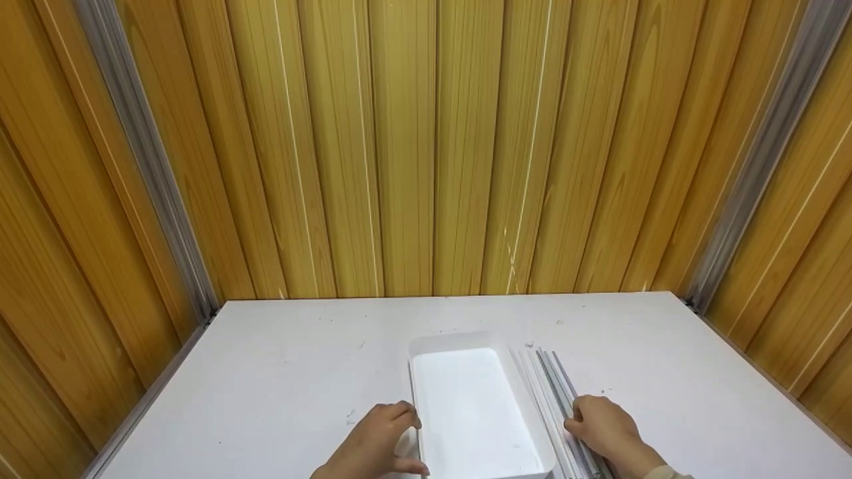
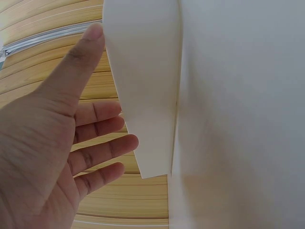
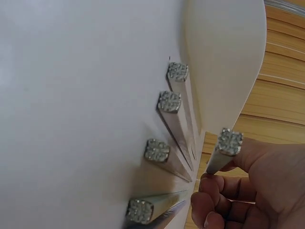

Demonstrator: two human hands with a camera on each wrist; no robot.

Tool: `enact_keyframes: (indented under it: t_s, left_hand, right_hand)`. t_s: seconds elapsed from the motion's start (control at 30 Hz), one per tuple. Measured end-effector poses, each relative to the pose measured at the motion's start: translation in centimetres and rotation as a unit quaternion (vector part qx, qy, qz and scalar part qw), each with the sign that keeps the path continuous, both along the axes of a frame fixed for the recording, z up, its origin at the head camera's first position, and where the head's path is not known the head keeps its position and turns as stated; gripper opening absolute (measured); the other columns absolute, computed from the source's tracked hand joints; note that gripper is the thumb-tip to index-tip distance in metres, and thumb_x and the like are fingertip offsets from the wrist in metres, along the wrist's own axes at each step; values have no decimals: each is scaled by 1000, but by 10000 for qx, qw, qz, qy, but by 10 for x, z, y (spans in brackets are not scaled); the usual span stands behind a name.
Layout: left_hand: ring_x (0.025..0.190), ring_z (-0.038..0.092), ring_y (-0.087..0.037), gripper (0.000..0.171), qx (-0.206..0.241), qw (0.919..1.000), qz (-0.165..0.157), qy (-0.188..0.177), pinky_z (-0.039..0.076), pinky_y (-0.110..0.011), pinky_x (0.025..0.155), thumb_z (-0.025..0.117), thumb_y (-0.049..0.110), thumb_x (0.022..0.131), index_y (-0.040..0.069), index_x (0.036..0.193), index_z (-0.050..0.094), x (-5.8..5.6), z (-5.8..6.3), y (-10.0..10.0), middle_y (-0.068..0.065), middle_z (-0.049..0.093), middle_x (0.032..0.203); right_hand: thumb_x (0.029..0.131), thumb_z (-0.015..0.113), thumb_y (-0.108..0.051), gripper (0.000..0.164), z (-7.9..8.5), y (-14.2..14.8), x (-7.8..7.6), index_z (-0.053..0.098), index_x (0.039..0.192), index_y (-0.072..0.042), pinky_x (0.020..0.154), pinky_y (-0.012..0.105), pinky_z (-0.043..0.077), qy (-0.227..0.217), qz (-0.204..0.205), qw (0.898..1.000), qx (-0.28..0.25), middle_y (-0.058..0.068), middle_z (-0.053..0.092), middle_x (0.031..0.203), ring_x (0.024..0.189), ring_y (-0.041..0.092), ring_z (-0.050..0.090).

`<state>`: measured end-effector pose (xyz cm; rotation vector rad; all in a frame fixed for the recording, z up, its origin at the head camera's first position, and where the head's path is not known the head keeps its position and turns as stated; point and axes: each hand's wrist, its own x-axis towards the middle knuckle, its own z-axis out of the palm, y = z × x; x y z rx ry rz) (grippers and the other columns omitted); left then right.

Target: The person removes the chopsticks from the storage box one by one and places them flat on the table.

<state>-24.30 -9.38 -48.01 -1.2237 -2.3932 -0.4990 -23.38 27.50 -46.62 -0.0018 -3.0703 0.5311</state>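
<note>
A white rectangular tray (image 1: pixel 454 344) lies on the table. My left hand (image 1: pixel 373 436) is at its left side, thumb and fingers spread along the rim; in the left wrist view the fingertips are right at the tray wall (image 2: pixel 145 86). Over on the right side, my right hand (image 1: pixel 607 424) pinches one square-ended chopstick (image 3: pixel 224 151) between thumb and fingers, its silvery textured end pointing toward the wrist camera. Several similar chopsticks (image 3: pixel 177 117) lie side by side between that hand and the tray, fanned out in the right wrist view.
The white table (image 1: pixel 299 372) carries small marks and specks. Wood-patterned panels (image 1: pixel 399 146) close in the back and both sides, with grey metal posts (image 1: pixel 150 146) at the corners. The tray's inner floor (image 1: pixel 466 406) shows only bare white.
</note>
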Motion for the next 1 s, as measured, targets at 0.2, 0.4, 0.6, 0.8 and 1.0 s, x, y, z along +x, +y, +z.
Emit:
enact_keyframes:
  t_s: [0.2,0.4,0.6,0.8,1.0]
  left_hand:
    - [93,60,-11,57,-13,10000,42,-86,56,-28,84,73,57,69,10,99,63,0,1,0,6,62,102]
    - [94,61,-10,56,27,10000,10,-84,56,-28,84,73,56,69,10,99,63,0,0,0,6,62,102]
    - [92,60,-10,56,42,10000,-6,-64,56,-28,83,73,56,69,9,99,63,-1,1,0,6,61,100]
    - [92,60,-8,55,61,10000,16,-71,56,-26,82,73,56,70,10,99,64,0,0,0,7,61,101]
    - [91,59,-8,54,165,9998,8,-119,54,-26,82,74,55,69,11,98,64,0,-1,0,8,60,100]
  right_hand:
    - [82,68,-19,19,-1,8,1,56,72,-8,53,27,48,5,-176,9998,37,0,56,65,59,14,52]
    - [84,68,-18,19,-2,14,1,55,73,-8,54,27,49,-52,-151,9999,17,0,56,66,60,13,52]
    - [84,68,-17,20,-4,20,0,55,72,-7,53,28,52,-4,-131,9999,80,1,58,66,59,14,54]
    - [84,67,-19,20,-7,26,-1,55,73,-7,57,32,55,-52,-134,9998,169,2,61,69,62,14,56]
    - [84,68,-18,20,-10,31,-2,57,73,-6,57,32,55,-12,-187,9997,144,2,61,68,61,13,56]
